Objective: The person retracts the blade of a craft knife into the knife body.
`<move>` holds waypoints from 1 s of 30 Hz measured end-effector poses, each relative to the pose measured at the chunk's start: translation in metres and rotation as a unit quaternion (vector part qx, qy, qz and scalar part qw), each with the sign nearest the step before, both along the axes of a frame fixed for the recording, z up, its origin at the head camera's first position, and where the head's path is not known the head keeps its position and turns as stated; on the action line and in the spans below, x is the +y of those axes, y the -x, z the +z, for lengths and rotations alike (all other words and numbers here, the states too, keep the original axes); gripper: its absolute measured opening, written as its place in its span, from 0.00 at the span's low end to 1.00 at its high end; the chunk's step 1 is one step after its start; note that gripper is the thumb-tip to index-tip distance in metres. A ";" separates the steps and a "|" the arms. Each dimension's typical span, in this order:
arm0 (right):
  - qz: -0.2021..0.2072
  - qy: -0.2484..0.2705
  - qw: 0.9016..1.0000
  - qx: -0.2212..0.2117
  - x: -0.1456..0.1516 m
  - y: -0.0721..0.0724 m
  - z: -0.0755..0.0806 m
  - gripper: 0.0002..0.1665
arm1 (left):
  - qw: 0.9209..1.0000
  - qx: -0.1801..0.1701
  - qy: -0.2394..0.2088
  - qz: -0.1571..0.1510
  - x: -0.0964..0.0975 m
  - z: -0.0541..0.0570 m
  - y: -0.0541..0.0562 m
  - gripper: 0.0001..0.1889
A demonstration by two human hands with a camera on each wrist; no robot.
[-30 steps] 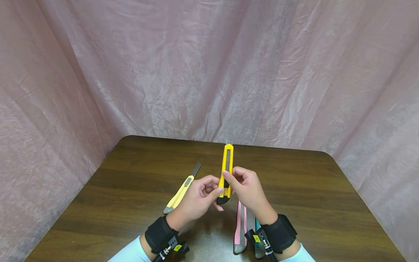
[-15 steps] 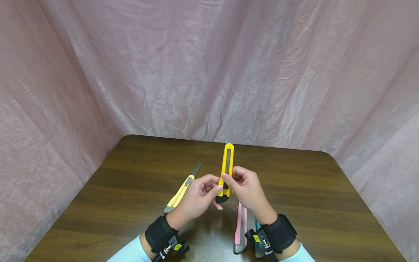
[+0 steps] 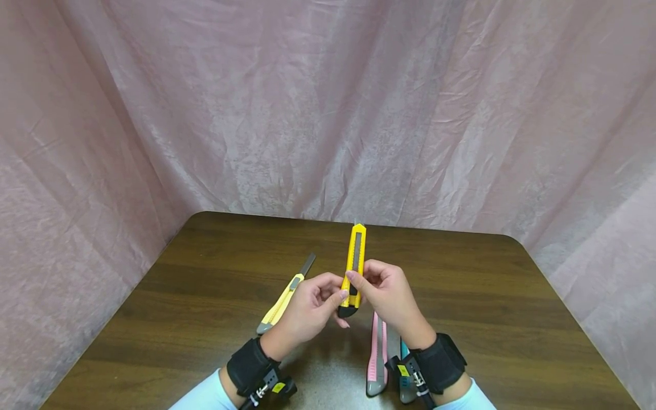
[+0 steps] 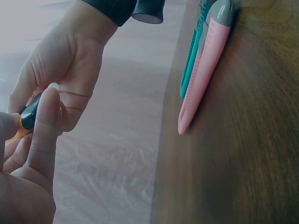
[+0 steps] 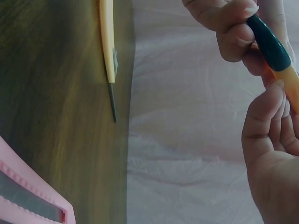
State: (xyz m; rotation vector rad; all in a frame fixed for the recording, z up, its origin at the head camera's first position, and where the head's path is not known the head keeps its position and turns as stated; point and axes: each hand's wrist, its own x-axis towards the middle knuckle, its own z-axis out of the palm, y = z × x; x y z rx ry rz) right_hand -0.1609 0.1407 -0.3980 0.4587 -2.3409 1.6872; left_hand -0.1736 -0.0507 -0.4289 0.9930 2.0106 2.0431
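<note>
A bright yellow box cutter [image 3: 359, 242] with a black end cap is held up over the table by both hands, its nose pointing away. My left hand [image 3: 309, 310] pinches it near the capped end. My right hand [image 3: 388, 295] grips its right side, the thumb lying over the black slider. Only a faint sliver of blade shows at the nose. In the left wrist view the black end cap [image 4: 31, 112] shows between the fingers; the right wrist view shows the cap [image 5: 271, 44] and part of the yellow body.
A pale yellow cutter [image 3: 279, 303] with its blade out lies left of my left hand. A pink cutter [image 3: 372, 376] and a teal cutter [image 3: 405, 348], partly hidden by the right wrist, lie at the front. Behind the brown table [image 3: 451, 273] hangs a pink curtain [image 3: 328, 114].
The right thumb has shifted slightly back along the yellow box cutter toward its capped end. Less blade shows at the nose than a second ago. The left hand has barely moved.
</note>
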 end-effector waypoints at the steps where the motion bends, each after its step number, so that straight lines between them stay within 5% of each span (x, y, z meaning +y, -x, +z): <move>1: 0.003 0.000 1.000 0.002 0.000 0.000 0.000 0.09 | 1.000 0.000 0.001 0.001 0.000 0.000 0.000 0.11; 12: 0.021 -0.014 1.000 0.018 0.001 -0.001 0.002 0.06 | 1.000 0.008 -0.017 -0.001 0.001 0.000 -0.001 0.10; 21: 0.021 -0.024 0.999 -0.006 0.003 0.001 0.000 0.14 | 1.000 -0.006 -0.011 0.009 0.002 0.002 -0.002 0.12; 30: 0.044 -0.007 0.999 0.003 0.003 -0.001 0.000 0.06 | 1.000 0.003 -0.001 0.024 0.001 0.002 -0.002 0.09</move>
